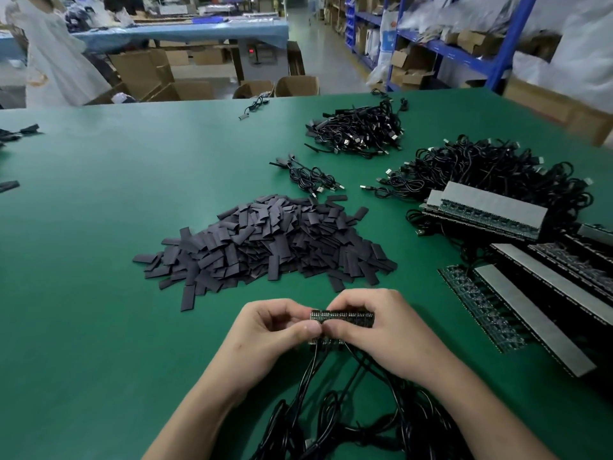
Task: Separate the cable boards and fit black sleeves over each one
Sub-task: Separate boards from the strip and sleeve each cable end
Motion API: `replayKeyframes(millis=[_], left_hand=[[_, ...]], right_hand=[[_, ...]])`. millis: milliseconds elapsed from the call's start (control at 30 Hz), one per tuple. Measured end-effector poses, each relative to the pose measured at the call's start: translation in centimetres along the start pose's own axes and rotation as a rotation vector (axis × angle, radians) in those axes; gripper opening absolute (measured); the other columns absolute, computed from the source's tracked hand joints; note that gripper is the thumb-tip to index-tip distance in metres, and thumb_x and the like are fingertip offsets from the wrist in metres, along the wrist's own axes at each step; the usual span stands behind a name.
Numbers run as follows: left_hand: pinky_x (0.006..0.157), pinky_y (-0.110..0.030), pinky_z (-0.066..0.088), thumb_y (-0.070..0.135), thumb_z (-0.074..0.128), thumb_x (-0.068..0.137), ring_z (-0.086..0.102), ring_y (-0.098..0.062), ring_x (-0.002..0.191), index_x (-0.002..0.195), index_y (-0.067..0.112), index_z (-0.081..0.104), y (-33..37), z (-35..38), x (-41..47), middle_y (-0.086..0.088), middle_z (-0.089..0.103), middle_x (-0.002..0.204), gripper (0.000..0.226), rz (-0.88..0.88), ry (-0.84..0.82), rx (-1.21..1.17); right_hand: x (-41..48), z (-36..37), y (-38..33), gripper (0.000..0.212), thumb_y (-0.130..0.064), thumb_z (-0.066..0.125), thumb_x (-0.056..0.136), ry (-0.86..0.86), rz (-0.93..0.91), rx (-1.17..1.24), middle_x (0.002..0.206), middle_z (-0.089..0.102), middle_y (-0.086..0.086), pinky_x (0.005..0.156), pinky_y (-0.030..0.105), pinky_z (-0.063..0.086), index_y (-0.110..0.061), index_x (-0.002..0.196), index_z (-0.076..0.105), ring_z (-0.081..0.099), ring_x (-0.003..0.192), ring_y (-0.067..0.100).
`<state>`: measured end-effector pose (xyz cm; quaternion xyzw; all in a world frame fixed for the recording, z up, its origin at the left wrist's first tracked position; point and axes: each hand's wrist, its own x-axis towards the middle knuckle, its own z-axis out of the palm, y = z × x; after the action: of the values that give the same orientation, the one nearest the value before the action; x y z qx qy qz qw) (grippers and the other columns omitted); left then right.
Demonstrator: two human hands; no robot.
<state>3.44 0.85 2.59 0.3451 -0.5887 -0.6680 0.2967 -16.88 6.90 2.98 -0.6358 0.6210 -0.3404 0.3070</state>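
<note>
At the near edge of the bench, your left hand and right hand meet on a strip of boards held just above the green top. The left thumb and curled fingers pinch its left end, and the right thumb and curled fingers grip the rest. Any print on the boards is too small to read. Black cables hang from the strip and coil between your forearms at the near edge.

Just beyond your hands, mid-bench, lies the pile of black sleeves. Along the right edge sit stacked board strips with grey backing, and a big tangle of cables lies behind them. The widest stretch of bare green runs left of the sleeves up to the far edge.

Farther on are a small bunch of cables, then a second cable heap, and a single cable at the far edge. A few dark pieces lie at the left edge.

Past the bench stand open cardboard boxes, whose contents cannot be made out. Blue shelves hold boxes and bags.
</note>
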Motion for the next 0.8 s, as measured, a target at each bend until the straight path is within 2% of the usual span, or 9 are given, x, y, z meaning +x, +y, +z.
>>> replayKeyframes(millis=[67, 133, 233, 400, 467, 567, 633, 733, 800], left_hand=[[0.058, -0.014, 0.045, 0.021, 0.086, 0.078, 0.058, -0.007, 0.059, 0.081, 0.014, 0.081, -0.1, -0.2, 0.1, -0.002, 0.070, 0.069, 0.010, -0.018, -0.007, 0.001], [0.059, -0.014, 0.044, 0.021, 0.080, 0.076, 0.057, -0.007, 0.060, 0.082, 0.012, 0.081, -0.2, -0.3, 0.1, -0.003, 0.070, 0.070, 0.011, -0.029, -0.020, -0.019], [0.058, -0.011, 0.044, 0.015, 0.077, 0.077, 0.058, -0.004, 0.059, 0.078, 0.011, 0.080, -0.1, -0.3, 0.1, -0.001, 0.070, 0.069, 0.006, -0.032, -0.047, -0.057], [0.056, -0.011, 0.042, 0.014, 0.076, 0.076, 0.055, -0.003, 0.056, 0.074, 0.011, 0.079, -0.1, -0.4, 0.1, 0.001, 0.067, 0.065, 0.004, -0.036, -0.062, -0.063], [0.057, -0.013, 0.043, 0.017, 0.078, 0.077, 0.056, -0.006, 0.058, 0.077, 0.011, 0.079, 0.1, -0.4, 0.0, -0.002, 0.068, 0.067, 0.006, -0.034, -0.075, -0.071], [0.063, -0.024, 0.046, 0.037, 0.089, 0.073, 0.056, -0.018, 0.064, 0.084, 0.008, 0.078, 0.1, -0.5, 0.0, -0.012, 0.068, 0.074, 0.033, -0.037, -0.102, -0.124], [0.068, -0.031, 0.049, 0.044, 0.092, 0.067, 0.058, -0.024, 0.070, 0.085, 0.007, 0.079, 0.0, -0.5, 0.0, -0.016, 0.070, 0.079, 0.043, -0.025, -0.064, -0.114], [0.070, -0.026, 0.053, 0.043, 0.089, 0.069, 0.064, -0.021, 0.074, 0.084, 0.010, 0.080, 0.0, -0.4, 0.2, -0.014, 0.073, 0.080, 0.037, 0.021, -0.020, -0.100], [0.064, -0.023, 0.054, 0.050, 0.094, 0.060, 0.068, -0.017, 0.070, 0.084, 0.014, 0.080, 0.1, -0.5, 0.2, -0.012, 0.072, 0.076, 0.045, 0.033, 0.023, -0.171]], right_hand=[[0.0, 0.0, 0.0, 0.016, -0.055, 0.076, 0.085, 0.005, 0.013, 0.003, 0.082, 0.074, -0.012, 0.080, 0.042, 0.056, -0.040, 0.090, 0.074, 0.069, 0.080, 0.010], [-0.1, 0.1, -0.1, 0.014, -0.052, 0.078, 0.084, 0.011, 0.011, -0.007, 0.082, 0.074, -0.015, 0.082, 0.037, 0.054, -0.039, 0.089, 0.075, 0.067, 0.082, 0.004], [-0.2, 0.0, -0.3, 0.009, -0.051, 0.080, 0.083, 0.019, 0.009, -0.027, 0.082, 0.072, -0.018, 0.076, 0.025, 0.045, -0.045, 0.083, 0.074, 0.061, 0.089, 0.001], [-0.2, -0.1, -0.4, 0.013, -0.046, 0.082, 0.082, 0.012, -0.015, -0.024, 0.081, 0.071, -0.021, 0.071, 0.018, 0.036, -0.051, 0.078, 0.070, 0.059, 0.090, -0.001], [-0.1, -0.1, -0.4, 0.013, -0.046, 0.082, 0.082, -0.008, -0.027, 0.014, 0.083, 0.072, -0.021, 0.076, 0.019, 0.039, -0.051, 0.078, 0.071, 0.061, 0.089, -0.002], [-0.2, -0.2, -0.7, 0.008, -0.045, 0.082, 0.082, -0.063, -0.049, 0.152, 0.085, 0.074, -0.019, 0.082, 0.016, 0.045, -0.047, 0.083, 0.075, 0.066, 0.085, -0.002], [-0.2, -0.3, -0.8, 0.006, -0.049, 0.079, 0.081, -0.051, -0.058, 0.138, 0.086, 0.074, -0.019, 0.081, 0.017, 0.047, -0.047, 0.084, 0.074, 0.067, 0.085, -0.002], [-0.2, -1.2, -0.6, 0.014, -0.055, 0.072, 0.079, -0.009, -0.045, 0.074, 0.086, 0.073, -0.021, 0.078, 0.017, 0.048, -0.043, 0.086, 0.074, 0.067, 0.084, -0.001], [-0.3, -2.0, -0.2, 0.013, -0.053, 0.073, 0.081, 0.007, -0.026, 0.019, 0.087, 0.070, -0.019, 0.078, 0.019, 0.048, -0.041, 0.086, 0.074, 0.066, 0.086, 0.002]])
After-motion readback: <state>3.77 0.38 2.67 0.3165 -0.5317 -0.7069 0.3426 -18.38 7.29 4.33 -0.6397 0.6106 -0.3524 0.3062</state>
